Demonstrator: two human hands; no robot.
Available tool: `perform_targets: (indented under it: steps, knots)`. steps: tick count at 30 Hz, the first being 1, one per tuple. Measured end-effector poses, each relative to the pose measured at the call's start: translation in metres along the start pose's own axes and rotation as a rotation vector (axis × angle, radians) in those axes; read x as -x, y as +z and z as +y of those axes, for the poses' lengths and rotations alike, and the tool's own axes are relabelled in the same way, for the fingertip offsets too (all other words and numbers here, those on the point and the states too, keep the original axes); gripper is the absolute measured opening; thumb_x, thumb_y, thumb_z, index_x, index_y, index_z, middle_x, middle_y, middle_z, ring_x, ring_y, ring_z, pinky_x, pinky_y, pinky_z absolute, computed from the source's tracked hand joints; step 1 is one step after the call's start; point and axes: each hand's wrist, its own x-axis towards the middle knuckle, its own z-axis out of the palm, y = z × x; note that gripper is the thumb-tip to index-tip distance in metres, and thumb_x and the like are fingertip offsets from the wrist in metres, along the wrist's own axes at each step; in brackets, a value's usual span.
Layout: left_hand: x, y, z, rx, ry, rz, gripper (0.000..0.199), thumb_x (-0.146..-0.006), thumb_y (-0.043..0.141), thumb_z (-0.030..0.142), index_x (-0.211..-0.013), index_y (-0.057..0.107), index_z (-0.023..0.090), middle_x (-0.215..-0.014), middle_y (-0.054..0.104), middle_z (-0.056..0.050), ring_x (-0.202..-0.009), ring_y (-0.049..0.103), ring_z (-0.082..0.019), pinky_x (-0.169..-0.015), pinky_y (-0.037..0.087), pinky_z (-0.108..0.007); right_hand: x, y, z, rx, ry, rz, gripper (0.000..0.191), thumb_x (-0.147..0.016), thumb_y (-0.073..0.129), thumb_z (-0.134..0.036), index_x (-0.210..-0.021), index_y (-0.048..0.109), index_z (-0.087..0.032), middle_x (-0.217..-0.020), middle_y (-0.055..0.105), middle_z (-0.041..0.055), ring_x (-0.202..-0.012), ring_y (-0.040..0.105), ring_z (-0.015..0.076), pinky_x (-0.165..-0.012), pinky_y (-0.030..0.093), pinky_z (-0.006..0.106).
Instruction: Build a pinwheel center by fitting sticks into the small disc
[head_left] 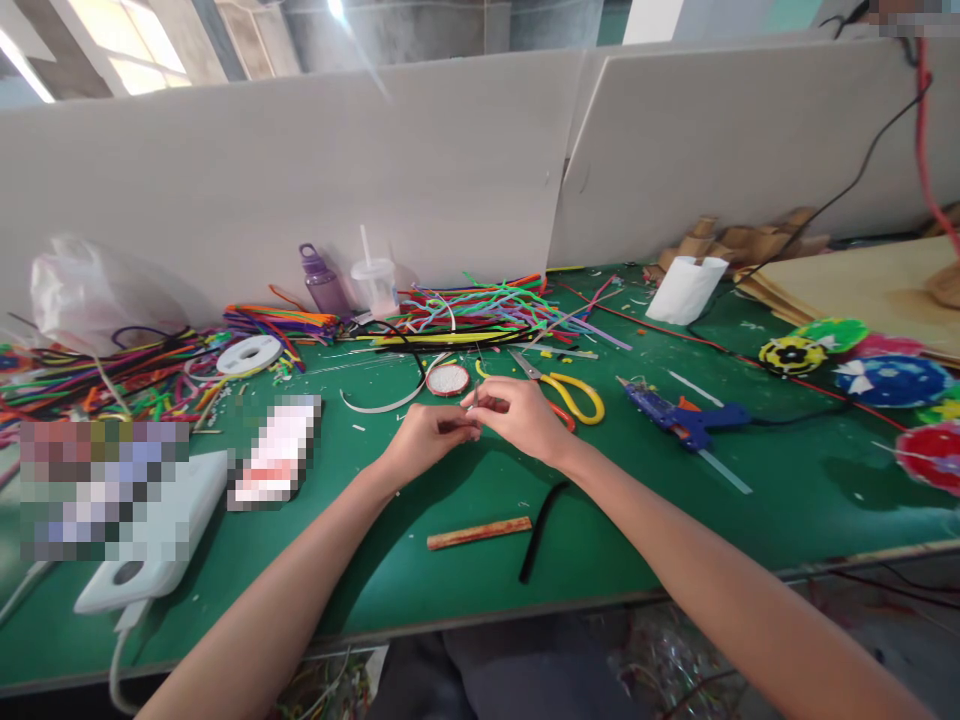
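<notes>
My left hand [431,436] and my right hand [517,412] meet over the middle of the green table, fingertips pinched together. Something small and pale shows between them, too small to name. Just behind my fingers lies a small round dish of white beads [448,379] with a red rim. Scissors with yellow handles [574,397] rest beyond my right hand, and a red-orange handle shows partly behind it. Nearer the front edge are a reddish-brown stick [480,533] and a black fuzzy strip [541,532].
Colourful pipe cleaners [480,310] pile along the back, near a purple bottle [324,282] and a lidded cup [375,287]. A blue glue gun [682,412] and fuzzy flowers [892,382] are at right. A white power bank [161,535] and white spool [249,355] lie left.
</notes>
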Motion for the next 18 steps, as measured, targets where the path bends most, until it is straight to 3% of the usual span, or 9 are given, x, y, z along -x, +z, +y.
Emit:
perform_targets:
  steps: [5,14,18]
  knots:
    - [0.0008,-0.0004,-0.0006,-0.034,-0.013,-0.015,0.009,-0.073,0.064,0.020,-0.073,0.071,0.016,-0.063,0.070,0.002,-0.049,0.057,-0.009,-0.047,0.041,-0.017,0.0007,0.0010,-0.0026,0.014,0.003,0.007,0.005,-0.076,0.061,-0.015,-0.072,0.065,-0.015,-0.081,0.066,0.0047,-0.070,0.060,0.0148,-0.059,0.047,0.025]
    - [0.0008,0.0011,0.0033,-0.019,-0.019,0.025,0.011,-0.071,0.065,0.020,-0.079,0.071,0.016,-0.070,0.071,0.001,-0.055,0.058,-0.010,-0.051,0.045,-0.018,0.0006,0.0004,-0.0023,-0.031,0.017,0.040,0.004,-0.075,0.061,-0.016,-0.073,0.065,-0.016,-0.083,0.066,0.0061,-0.075,0.062,0.0171,-0.064,0.051,0.028]
    - [0.0014,0.0025,0.0035,-0.010,-0.044,0.004,0.011,-0.073,0.064,0.023,-0.077,0.070,0.016,-0.067,0.069,0.002,-0.048,0.053,-0.008,-0.047,0.042,-0.017,0.0005,0.0000,-0.0018,-0.060,0.018,0.075,0.004,-0.074,0.062,-0.017,-0.073,0.066,-0.016,-0.083,0.066,0.0061,-0.073,0.063,0.0170,-0.064,0.052,0.028]
